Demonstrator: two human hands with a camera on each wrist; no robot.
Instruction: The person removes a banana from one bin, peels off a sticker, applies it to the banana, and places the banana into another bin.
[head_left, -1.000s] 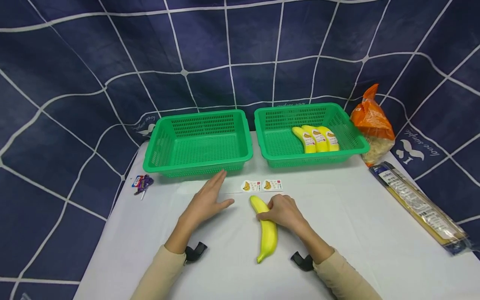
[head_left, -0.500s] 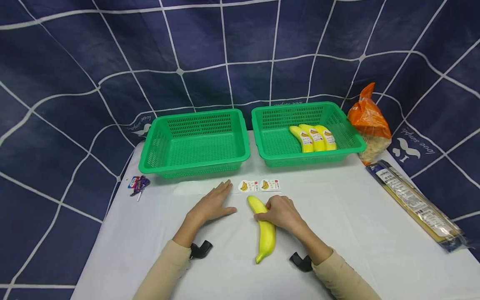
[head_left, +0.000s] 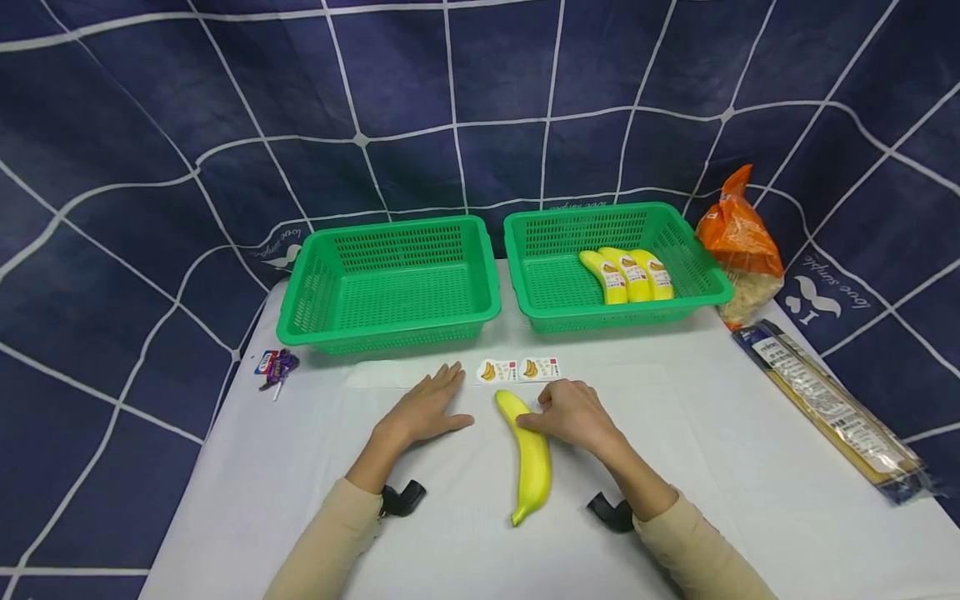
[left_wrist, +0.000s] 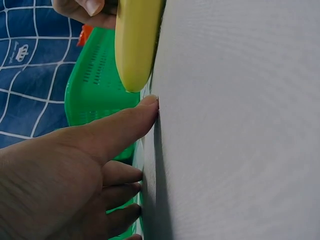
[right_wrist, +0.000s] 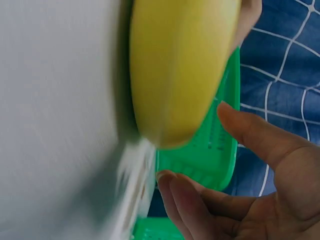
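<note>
A yellow banana [head_left: 534,471] lies lengthwise on the white table between the hands. My right hand [head_left: 577,417] is beside its upper half, the thumb overlapping the banana in the head view. From the right wrist, thumb and fingertips [right_wrist: 175,192] stand apart with a gap between them and nothing held. To the left, my left hand [head_left: 423,408] rests palm down on the table, fingers straight and thumb spread toward the banana. The left wrist view has its thumb tip [left_wrist: 150,102] just below the banana's end. Two banana stickers [head_left: 497,372] lie on a pale strip [head_left: 375,373] behind.
A green basket [head_left: 390,333] stands back left; a second green basket [head_left: 622,315] at back right holds three stickered bananas [head_left: 628,277]. An orange bag [head_left: 742,242] and a long flat package [head_left: 832,408] lie right. Lollipops [head_left: 279,367] are at the left.
The left hand has come down onto the table and slightly right. My right hand has let go of the banana, its fingers lifting off a little to the right; the banana stays put.
</note>
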